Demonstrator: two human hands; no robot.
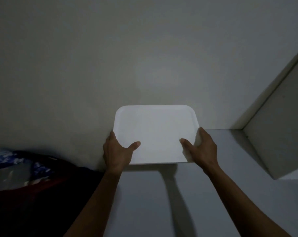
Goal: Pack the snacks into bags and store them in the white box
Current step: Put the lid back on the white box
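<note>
The white box [156, 132] with its lid on sits against the wall on a pale grey surface, in the middle of the view. My left hand [116, 152] grips its left side, thumb lying on the lid. My right hand [202, 149] grips its right side the same way, fingers wrapped round the edge. The lid hides whatever is inside. No snacks or bags show outside the box.
A plain wall [144, 57] rises right behind the box. A white panel or cabinet side [279, 130] juts out at the right. At the lower left lies dark red cloth [33, 194] with a blue-patterned plastic bundle [16, 165] on it.
</note>
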